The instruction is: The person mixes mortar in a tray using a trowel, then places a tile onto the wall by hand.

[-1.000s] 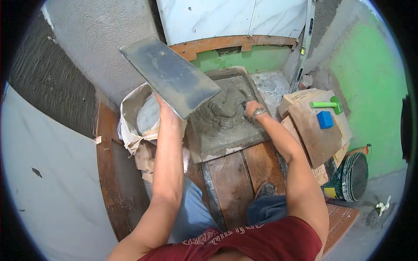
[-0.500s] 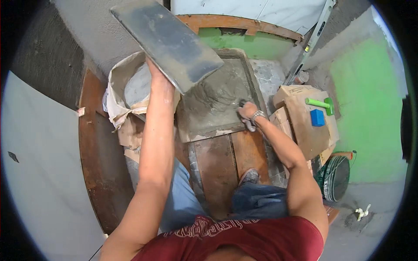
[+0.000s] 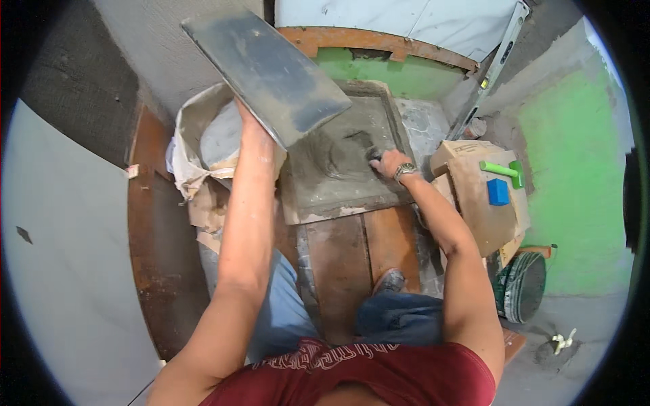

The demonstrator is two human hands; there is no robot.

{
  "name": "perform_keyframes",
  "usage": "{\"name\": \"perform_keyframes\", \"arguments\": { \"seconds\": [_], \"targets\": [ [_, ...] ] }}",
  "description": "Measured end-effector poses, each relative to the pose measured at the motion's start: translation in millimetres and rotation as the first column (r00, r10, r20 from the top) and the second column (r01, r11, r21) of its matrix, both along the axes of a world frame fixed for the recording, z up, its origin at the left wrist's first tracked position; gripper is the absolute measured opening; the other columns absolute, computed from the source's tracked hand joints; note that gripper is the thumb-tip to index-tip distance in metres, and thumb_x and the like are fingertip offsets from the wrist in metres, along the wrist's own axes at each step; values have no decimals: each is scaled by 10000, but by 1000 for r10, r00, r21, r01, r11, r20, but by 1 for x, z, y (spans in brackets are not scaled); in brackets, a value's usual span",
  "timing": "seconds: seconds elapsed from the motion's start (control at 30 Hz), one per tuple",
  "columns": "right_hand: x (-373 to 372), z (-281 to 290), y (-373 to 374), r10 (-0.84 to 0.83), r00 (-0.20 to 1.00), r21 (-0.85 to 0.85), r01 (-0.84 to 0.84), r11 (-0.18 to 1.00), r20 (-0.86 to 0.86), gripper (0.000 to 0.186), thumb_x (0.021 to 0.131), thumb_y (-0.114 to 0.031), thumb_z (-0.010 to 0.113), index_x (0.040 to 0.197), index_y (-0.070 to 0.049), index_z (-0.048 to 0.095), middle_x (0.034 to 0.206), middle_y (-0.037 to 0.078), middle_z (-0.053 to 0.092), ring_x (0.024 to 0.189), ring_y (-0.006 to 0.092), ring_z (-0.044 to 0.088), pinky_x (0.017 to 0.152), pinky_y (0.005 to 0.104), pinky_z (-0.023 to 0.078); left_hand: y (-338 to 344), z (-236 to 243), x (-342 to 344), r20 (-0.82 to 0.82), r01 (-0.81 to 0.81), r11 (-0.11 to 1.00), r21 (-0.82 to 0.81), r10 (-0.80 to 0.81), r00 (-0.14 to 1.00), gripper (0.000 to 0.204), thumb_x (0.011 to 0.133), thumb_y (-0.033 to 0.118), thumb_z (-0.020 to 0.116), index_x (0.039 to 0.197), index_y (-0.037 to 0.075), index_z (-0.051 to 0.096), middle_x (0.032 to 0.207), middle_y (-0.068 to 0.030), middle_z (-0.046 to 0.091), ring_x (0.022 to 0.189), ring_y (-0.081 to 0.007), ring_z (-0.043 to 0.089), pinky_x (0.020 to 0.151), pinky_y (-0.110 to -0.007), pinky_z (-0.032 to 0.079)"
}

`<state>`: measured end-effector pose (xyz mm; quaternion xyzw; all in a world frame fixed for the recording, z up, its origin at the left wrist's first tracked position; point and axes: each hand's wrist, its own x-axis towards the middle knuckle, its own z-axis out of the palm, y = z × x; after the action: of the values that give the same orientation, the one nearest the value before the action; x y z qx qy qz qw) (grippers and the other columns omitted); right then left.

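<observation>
My left hand (image 3: 248,116) grips a flat rectangular grey panel (image 3: 271,74) from beneath its near left edge and holds it raised and tilted. Pale smears mark its dark upper face; whether it is a tile or a board I cannot tell. My right hand (image 3: 389,164) is closed around the dark handle of what looks like a trowel (image 3: 373,153), its blade hard to make out in the wet grey mortar (image 3: 332,159). That mortar spreads across a shallow square tray (image 3: 318,215), with swirled ridges near its middle. The panel overhangs the tray's far left part.
An open sack (image 3: 186,152) stands left of the tray. At right, cardboard boxes (image 3: 484,216) carry a green-handled mallet (image 3: 497,167) and a blue block (image 3: 498,192). A spirit level (image 3: 489,74) leans behind them. A dark bucket (image 3: 525,287) and a wall tap (image 3: 563,342) are nearer me.
My right hand has moved a little up and the tool has swept through the mortar, reshaping its ridges. The panel stays raised in my left hand; the whole view has shifted slightly.
</observation>
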<state>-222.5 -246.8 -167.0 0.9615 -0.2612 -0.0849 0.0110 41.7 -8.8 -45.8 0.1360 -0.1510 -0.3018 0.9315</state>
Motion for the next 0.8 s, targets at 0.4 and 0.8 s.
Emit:
{"name": "perform_keyframes", "arguments": {
  "seconds": [0.4,0.8],
  "targets": [
    [-20,16,27,-84,989,125,99,987,-119,545,853,-491,651,1076,1,724,1121,245,696,1067,387,674,928,463,535,-9,-42,-39,-16,42,960,275,-39,999,394,1028,402,485,1183,60,605,1075,-101,674,942,-250,670,816,-425,575],
    [-48,15,14,-98,994,202,87,976,48,467,841,-370,688,1067,37,658,1042,297,677,992,462,654,875,516,536,-31,-40,-71,-186,-17,935,354,88,979,313,997,269,529,1214,50,580,1078,-138,680,962,-321,659,878,-511,555]
  ]
}}
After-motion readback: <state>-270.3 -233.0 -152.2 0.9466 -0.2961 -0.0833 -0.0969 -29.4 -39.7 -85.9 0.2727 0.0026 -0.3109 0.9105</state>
